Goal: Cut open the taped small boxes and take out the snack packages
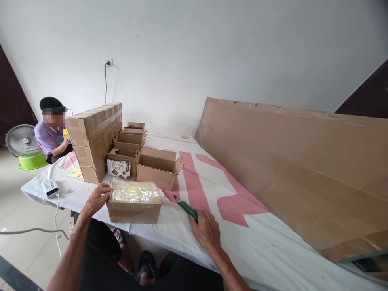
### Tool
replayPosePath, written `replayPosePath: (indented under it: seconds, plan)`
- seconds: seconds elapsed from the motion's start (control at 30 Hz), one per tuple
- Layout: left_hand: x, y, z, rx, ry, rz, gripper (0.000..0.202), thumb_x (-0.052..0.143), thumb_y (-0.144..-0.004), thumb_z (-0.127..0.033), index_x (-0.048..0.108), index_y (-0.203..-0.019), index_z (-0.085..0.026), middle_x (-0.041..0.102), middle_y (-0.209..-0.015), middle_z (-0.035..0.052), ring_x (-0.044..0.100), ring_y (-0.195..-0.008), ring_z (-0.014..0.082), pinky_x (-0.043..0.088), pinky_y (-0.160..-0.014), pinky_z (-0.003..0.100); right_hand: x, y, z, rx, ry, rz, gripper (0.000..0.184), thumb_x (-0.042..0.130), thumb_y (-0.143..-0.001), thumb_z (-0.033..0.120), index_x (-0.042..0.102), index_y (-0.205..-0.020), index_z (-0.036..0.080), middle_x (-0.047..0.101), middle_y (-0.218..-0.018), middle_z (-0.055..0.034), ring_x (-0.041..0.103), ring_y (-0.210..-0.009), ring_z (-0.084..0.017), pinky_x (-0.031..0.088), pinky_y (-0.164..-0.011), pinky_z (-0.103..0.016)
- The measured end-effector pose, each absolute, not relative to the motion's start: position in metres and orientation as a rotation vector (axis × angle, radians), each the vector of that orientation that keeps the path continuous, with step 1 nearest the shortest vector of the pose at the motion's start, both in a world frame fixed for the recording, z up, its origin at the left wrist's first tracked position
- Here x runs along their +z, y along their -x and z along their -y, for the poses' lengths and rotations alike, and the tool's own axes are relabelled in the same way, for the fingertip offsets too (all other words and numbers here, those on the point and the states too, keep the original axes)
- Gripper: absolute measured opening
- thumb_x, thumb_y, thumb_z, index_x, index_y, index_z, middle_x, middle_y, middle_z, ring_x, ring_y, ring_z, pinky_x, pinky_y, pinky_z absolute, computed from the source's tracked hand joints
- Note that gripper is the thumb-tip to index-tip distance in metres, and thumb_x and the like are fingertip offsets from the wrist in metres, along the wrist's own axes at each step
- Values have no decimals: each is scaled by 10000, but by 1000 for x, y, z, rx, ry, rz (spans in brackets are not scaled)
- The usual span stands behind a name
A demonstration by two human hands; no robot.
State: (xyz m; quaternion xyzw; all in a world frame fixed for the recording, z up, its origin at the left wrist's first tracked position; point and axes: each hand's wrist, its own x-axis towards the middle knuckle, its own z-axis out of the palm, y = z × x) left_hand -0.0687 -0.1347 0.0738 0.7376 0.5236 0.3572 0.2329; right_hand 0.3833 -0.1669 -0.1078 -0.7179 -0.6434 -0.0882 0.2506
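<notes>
A closed cardboard box point(135, 212) lies near the table's front edge, its top covered with shiny clear tape over something pale yellow. My left hand point(98, 199) is closed at the box's left end, with bent fingers gripping the upper corner. To the right of the box, my right hand point(206, 229) is wrapped around a green utility knife point(188, 210). The knife's tip points up and left, apart from the box. Just behind the taped box stand an open cardboard box point(156, 171) and a white printed packet reading "Super Meal" point(119, 169).
Stacked sealed boxes point(95, 141) rise at the left, with more open boxes point(130, 139) beside them. A large cardboard sheet point(291, 169) leans along the right. A white device point(50, 188) with a cable sits at the table's left edge. Another person point(53, 135) sits beyond, near a fan point(26, 141).
</notes>
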Motion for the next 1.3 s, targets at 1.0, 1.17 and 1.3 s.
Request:
replayPosePath:
  seconds: [1.0, 1.17, 1.3]
  plan:
    - [70, 55, 149, 1135, -1651, -1133, 314, 747, -709, -239, 870, -997, -217, 640, -1508, 113, 604, -1357, 347, 616, -822, 306, -95, -383, 171, 45, 1734, 1550, 339, 357, -1016, 411, 634, -1003, 216, 701, -976, -134, 665, -941, -302, 505, -823, -417]
    - [67, 55, 153, 1152, -1703, -1165, 348, 699, -701, -218, 855, -1011, -212, 647, -1487, 107, 597, -1361, 331, 597, -772, 261, -72, -377, 174, 337, 1618, 1293, 597, 381, -959, 759, 648, -878, 231, 719, -836, -117, 660, -808, -289, 528, -753, -414]
    - [67, 55, 155, 1132, -1726, -1184, 348, 697, -723, -217, 831, -1044, -204, 639, -1483, 110, 598, -1361, 321, 601, -831, 277, -37, -363, 177, 826, 1439, 1017, 713, 509, -825, 924, 624, -774, 222, 624, -679, -41, 531, -575, -193, 465, -555, -349]
